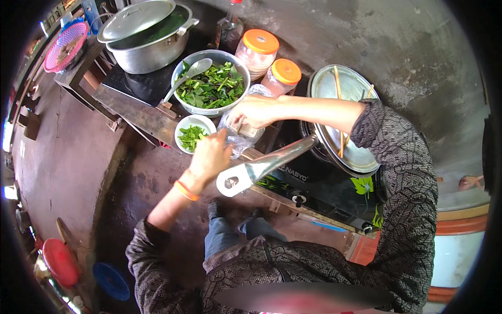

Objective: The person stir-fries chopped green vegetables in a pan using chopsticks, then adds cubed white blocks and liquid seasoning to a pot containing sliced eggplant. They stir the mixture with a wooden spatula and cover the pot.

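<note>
Both hands (pixel 232 133) hold clear plastic bag (pixel 235 138) between them.

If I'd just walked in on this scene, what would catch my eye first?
Probably the big bowl of chopped greens with a white spoon in it, at the middle top, with a small bowl of greens just below. Right beside them the left hand and right hand work at a clear plastic bag. A long shiny pan handle juts toward the viewer from a lidded pan on the right.

pot (pixel 151 49) left of greens bowl (pixel 212 86) | jars (pixel 272 60) right of it | pan (pixel 340 118) farther right
</note>
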Action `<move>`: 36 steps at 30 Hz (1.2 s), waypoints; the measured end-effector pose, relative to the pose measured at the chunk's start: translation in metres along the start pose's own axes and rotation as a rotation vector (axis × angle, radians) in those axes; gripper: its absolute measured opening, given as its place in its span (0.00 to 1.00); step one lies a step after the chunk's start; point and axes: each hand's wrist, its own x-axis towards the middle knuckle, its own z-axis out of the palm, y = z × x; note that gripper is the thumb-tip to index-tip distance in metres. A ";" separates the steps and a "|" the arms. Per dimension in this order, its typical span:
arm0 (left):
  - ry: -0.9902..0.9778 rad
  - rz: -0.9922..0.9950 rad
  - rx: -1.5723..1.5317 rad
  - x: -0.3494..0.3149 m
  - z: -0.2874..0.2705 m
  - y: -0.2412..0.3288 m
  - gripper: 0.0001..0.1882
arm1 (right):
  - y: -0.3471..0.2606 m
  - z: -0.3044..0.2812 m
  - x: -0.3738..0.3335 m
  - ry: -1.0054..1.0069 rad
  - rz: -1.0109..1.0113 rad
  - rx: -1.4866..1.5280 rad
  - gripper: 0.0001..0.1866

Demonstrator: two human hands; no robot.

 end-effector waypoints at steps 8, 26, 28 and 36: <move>-0.211 0.031 0.196 -0.023 0.039 -0.005 0.21 | -0.004 0.042 0.016 0.042 -0.031 -0.646 0.27; 0.076 0.139 -0.023 -0.018 0.003 0.001 0.07 | 0.022 0.044 0.027 0.191 -0.289 -0.504 0.12; 0.034 0.116 -0.022 -0.018 0.002 -0.002 0.08 | 0.024 0.030 0.018 0.122 -0.263 -0.420 0.11; -0.154 -0.055 -0.080 -0.012 0.007 -0.009 0.12 | 0.014 -0.016 -0.033 0.360 -0.328 0.081 0.16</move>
